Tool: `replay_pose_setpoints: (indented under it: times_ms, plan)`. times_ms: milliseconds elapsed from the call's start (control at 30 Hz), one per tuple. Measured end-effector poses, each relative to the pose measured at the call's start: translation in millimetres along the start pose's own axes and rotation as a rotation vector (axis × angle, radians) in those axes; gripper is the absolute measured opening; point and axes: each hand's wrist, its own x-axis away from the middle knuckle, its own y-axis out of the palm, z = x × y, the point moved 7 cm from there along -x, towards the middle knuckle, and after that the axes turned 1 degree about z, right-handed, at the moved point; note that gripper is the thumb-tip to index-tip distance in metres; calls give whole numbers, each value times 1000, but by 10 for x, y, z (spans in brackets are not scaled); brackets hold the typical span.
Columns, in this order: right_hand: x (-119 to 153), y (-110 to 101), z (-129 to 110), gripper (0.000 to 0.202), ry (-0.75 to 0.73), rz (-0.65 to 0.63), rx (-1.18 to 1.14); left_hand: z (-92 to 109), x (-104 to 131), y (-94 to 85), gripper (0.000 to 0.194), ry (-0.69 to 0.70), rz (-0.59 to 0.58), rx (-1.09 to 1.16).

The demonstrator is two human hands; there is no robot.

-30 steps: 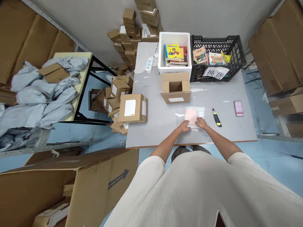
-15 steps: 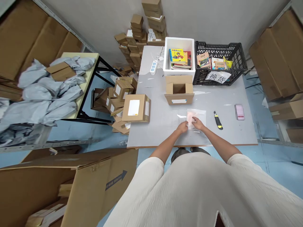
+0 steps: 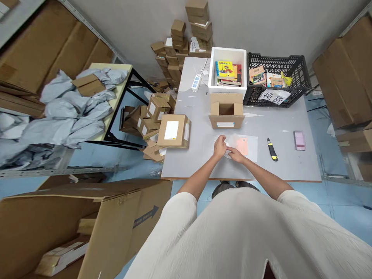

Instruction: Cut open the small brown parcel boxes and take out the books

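A clear plastic bag [image 3: 252,152] lies flat near the table's front edge, with a salmon-pink card [image 3: 242,146] showing in it. My left hand [image 3: 220,147] is closed on the bag's left end. Beside it, my right hand [image 3: 236,154] is closed too, its fingertips meeting the left hand at the bunched plastic; the exact grip is partly hidden. Just beyond the hands stands a small cardboard box [image 3: 226,121] with its top flaps open. A black and yellow utility knife [image 3: 272,150] rests to the right of the bag.
A white bin [image 3: 213,79] and a black crate [image 3: 252,93], both with books, stand at the table's back. A taped carton [image 3: 186,135] sits at the left edge. A power strip [image 3: 196,82] and a pink packet [image 3: 299,140] lie on the grey table [image 3: 197,162].
Both hands have moved from the card to the bag's left end and come together. The pink card is now uncovered. The view has shifted slightly.
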Motion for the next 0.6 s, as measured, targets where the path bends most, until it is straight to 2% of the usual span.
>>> replay_pose_setpoints:
  times_ms: [100,200,300,400,467,600]
  plan:
    - [40,-49,4,37,29,18,-28,26,1,-87,43,25,47,-49]
    - [129,-289,188,27,146,133,0,112,33,-90,40,104,41,-133]
    - [268,-652,436,25,266,329,55,230,99,69,38,245,-72,-199]
    - [379,-936,666,33,390,441,103,254,163,360,41,324,-243,-224]
    - [399,-1045,768,40,444,454,118,169,168,576,46,264,-348,-219]
    - [345,-1120,844,51,458,436,85,-129,132,929,58,-14,-473,-183]
